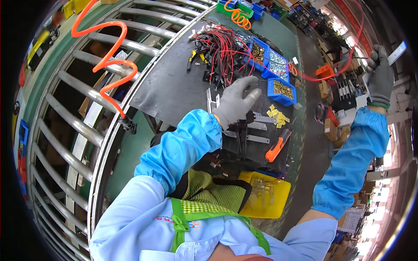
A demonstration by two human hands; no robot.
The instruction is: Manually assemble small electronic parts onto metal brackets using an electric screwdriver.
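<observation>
My left hand, in a grey glove, hovers over the dark work table with its thumb and fingers apart. Beside it stands a pale metal bracket, and more flat metal brackets lie at the table's near edge. Far out to the right, my right hand is raised in a darker grey glove, fingers curled. A pale flat strip shows at its fingers; whether it is gripped is unclear. An orange-and-black tool and small yellow pieces lie right of the left hand.
Red and black cables are heaped at the back beside yellow-handled pliers. Blue bins of small metal parts line the right side. A yellow bin sits below. An orange coiled hose hangs over the roller conveyor.
</observation>
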